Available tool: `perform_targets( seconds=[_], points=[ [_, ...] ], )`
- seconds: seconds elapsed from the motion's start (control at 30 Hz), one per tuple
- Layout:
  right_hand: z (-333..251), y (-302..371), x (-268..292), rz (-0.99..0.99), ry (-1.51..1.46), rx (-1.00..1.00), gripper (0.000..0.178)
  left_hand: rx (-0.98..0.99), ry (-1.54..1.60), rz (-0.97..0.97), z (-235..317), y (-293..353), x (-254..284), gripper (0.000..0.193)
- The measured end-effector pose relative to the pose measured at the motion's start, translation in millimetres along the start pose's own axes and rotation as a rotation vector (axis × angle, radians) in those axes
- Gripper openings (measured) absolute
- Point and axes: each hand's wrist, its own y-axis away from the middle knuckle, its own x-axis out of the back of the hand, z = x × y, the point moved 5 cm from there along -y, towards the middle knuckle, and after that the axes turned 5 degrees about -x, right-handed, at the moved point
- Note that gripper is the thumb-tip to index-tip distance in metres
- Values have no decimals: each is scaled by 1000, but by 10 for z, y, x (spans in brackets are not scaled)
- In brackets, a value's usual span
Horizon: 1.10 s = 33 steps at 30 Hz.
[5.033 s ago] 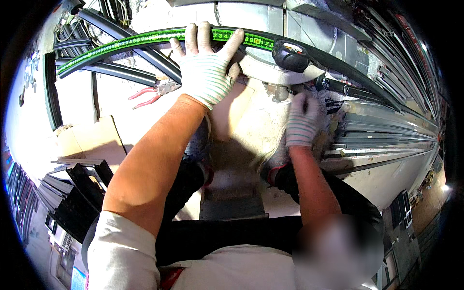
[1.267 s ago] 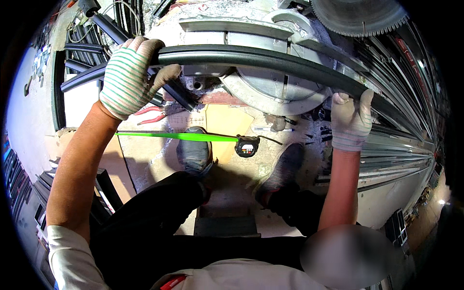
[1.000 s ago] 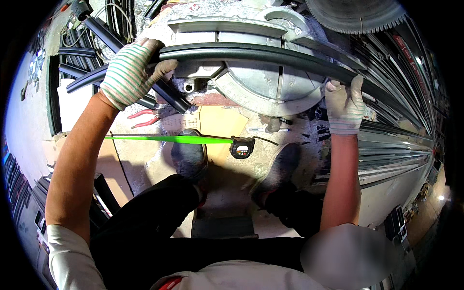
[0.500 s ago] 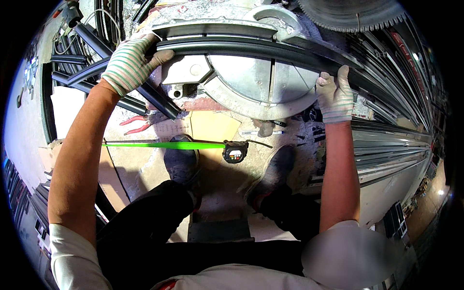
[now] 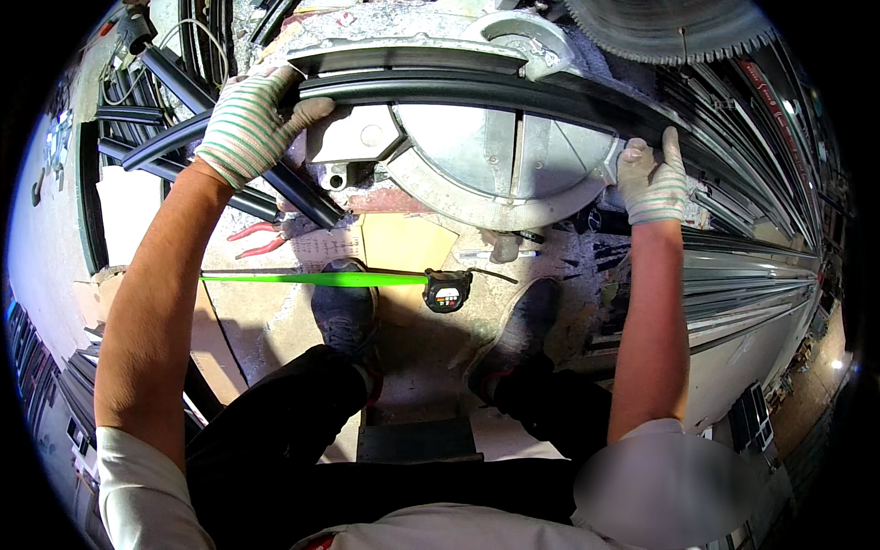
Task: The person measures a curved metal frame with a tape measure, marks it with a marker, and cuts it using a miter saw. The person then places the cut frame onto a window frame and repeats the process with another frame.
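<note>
A long dark metal profile lies across the round grey bed of a mitre saw, along its raised fence. My left hand, in a white glove with green stripes, closes round the profile's left end, thumb along the near side. Farther right, my right hand, gloved the same way, grips the profile near the bed's right edge; its index finger points up and some fingertips are hidden. At the upper right, the toothed saw blade shows above the bed.
On the floor a black tape measure lies with its green blade pulled out leftward. Red-handled pliers, cardboard and a pen lie nearby. Dark profile offcuts are at left; long bars are stacked at right.
My right hand has shifted a little to the right along the saw bed's edge. My left hand has moved very slightly right at the profile's end.
</note>
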Motion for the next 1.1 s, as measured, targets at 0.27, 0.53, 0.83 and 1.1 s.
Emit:
perform_targets(
  seconds=[0.27, 0.53, 0.83, 1.1],
  points=[
    [-249, 46, 176, 192, 12, 78, 37, -57, -63, 10, 13, -29, -1, 52],
    [-339, -67, 272, 91, -49, 60, 34, 222, 26, -29, -118, -57, -56, 67],
    [-381, -101, 250, 69, -50, 53, 31, 256, 88, -26, -148, -101, -83, 68],
    [-426, -110, 221, 94, -13, 60, 28, 308, 64, -36, -179, -133, -131, 69]
  ],
)
